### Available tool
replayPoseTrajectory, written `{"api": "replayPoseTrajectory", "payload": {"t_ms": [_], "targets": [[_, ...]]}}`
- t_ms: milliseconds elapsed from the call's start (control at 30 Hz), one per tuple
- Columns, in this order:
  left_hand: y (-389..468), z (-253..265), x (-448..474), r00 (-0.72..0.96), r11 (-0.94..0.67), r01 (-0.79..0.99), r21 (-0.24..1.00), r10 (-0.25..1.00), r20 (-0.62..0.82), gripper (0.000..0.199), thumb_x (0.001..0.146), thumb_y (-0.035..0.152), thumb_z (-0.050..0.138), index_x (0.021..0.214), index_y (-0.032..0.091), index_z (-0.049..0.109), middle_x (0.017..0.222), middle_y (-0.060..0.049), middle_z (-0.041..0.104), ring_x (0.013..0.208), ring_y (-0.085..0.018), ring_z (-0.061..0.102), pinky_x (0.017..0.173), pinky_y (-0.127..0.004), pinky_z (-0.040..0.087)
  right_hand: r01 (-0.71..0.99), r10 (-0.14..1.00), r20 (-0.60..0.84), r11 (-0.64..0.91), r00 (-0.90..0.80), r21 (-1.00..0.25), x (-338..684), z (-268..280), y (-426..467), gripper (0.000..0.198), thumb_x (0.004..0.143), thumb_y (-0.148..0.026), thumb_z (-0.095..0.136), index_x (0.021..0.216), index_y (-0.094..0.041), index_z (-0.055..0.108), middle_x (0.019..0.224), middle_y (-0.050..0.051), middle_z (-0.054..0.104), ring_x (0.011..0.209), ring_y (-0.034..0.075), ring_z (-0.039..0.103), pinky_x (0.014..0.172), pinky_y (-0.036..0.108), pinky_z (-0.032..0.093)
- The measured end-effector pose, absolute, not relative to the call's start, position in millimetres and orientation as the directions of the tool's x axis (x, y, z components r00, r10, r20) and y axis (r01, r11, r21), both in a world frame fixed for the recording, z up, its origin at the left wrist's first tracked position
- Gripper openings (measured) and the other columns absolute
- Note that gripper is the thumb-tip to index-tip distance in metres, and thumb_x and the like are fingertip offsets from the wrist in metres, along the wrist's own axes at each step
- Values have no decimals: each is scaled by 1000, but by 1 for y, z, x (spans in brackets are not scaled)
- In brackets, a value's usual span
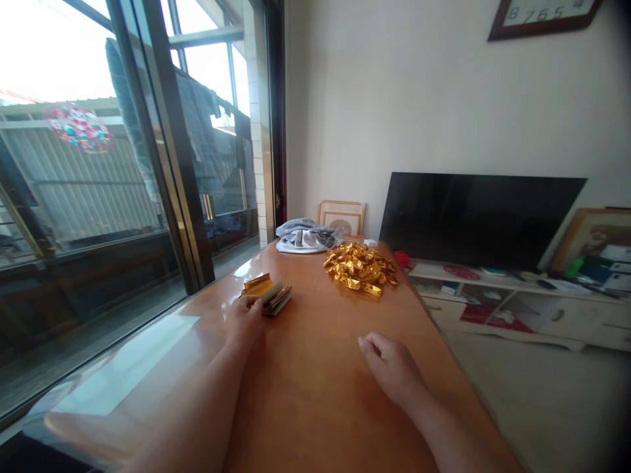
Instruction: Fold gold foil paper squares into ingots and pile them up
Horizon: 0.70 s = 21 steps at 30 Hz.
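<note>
My left hand (245, 318) is at a small stack of gold foil paper sheets (269, 295) on the left half of the table. The thumb presses on the stack's near edge, with the fingers curled at its side. One shiny gold sheet stands raised at the back of the stack. Over the table's right half, my right hand (389, 361) has its fingers curled in with the thumb against them, and nothing shows in it. Beyond it lies a heap of folded gold foil pieces (359, 266), apart from both hands.
The wooden table (305, 394) runs away from me beside a glass sliding door (148, 164). At its far end are folded grey and white clothes (305, 236). To the right stand a low white cabinet (532, 309) and a large black television (483, 220).
</note>
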<state>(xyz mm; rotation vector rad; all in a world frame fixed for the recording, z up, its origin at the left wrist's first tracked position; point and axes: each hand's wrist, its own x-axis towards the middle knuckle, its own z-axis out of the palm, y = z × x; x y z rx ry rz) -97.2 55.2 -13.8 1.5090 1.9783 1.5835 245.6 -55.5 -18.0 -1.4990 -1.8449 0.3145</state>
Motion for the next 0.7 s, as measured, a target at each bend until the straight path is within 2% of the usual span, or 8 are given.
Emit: {"api": "replayPoseTrajectory", "payload": {"t_ms": [133,233,300,367,467,567,633,700], "targets": [[43,4,-84,-410,-188,617,764,752,516,22,84,40,60,95,23,67,99,-5,69,91,-23,62,79,-32,45,743,915,403,294,-36,-601,245,-14,-58,41,98,-50,43,68,-22,44,59,-3,50,57,14,47,56,25,30],[27,19,-64,-285,-406,618,673,682,673,20,90,40,57,100,23,61,97,-3,66,87,-21,61,77,-31,45,729,897,443,306,-3,-613,245,-10,-59,39,98,-48,45,69,-22,48,61,-2,52,59,14,48,57,25,32],[17,27,-49,-221,-494,542,680,697,682,19,90,40,59,97,22,59,91,-1,63,82,-18,60,75,-29,44,702,878,477,327,21,-633,244,-7,-58,36,97,-46,47,71,-21,53,65,-1,57,63,15,52,59,25,35],[9,33,-36,-187,-536,340,773,767,614,21,90,41,61,97,22,56,84,0,61,73,-15,57,67,-26,43,657,858,511,356,51,-664,244,-5,-57,31,96,-44,49,79,-21,61,76,3,63,72,17,58,65,26,42],[2,36,-20,-63,-472,-2,881,880,471,25,86,42,67,93,20,56,80,1,61,69,-13,53,63,-23,41,569,857,507,374,88,-732,243,-1,-58,34,94,-46,53,111,-20,67,104,10,68,94,22,63,78,30,49],[-2,34,-10,60,-338,-203,919,932,356,27,83,40,73,90,19,56,78,1,60,68,-11,52,61,-21,40,482,902,425,340,76,-807,240,1,-61,55,91,-50,58,138,-21,55,134,13,59,115,26,60,89,35,51],[-3,32,-6,134,-237,-269,934,951,280,27,82,39,74,90,19,56,76,2,59,67,-10,51,61,-20,41,425,926,374,322,44,-846,236,1,-62,64,89,-50,62,145,-22,49,139,13,57,119,27,58,95,37,49],[-4,30,-1,185,-153,-297,943,959,214,28,82,39,74,90,20,56,76,3,59,67,-10,52,61,-21,42,368,944,329,305,3,-879,233,0,-63,65,89,-47,63,146,-20,47,124,11,66,109,24,62,92,36,50]]}}
